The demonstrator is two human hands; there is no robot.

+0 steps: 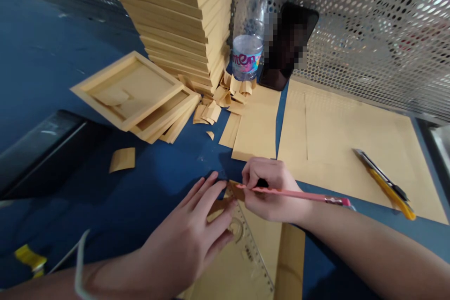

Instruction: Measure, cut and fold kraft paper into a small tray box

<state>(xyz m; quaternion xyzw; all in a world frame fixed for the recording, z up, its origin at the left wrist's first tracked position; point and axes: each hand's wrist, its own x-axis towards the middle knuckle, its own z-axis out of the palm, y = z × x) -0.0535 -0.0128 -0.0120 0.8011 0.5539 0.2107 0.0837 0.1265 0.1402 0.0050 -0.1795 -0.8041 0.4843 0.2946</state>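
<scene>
Head view: my right grip (272,208) is clamping slim pink pencil (309,195), its tip lying near upper end of clear plastic ruler (250,248); my left grip (186,234), spread apart, is resting on ruler, over tan paper (270,239).

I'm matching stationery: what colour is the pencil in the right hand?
The pencil is pink, seen best in the head view.

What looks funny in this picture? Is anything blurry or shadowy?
Head view: blocky squares hide part of the phone; head view: tiny print on the clear ruler looks too soft to read; head view: the blue table darkens in shadow below the right forearm.
</scene>
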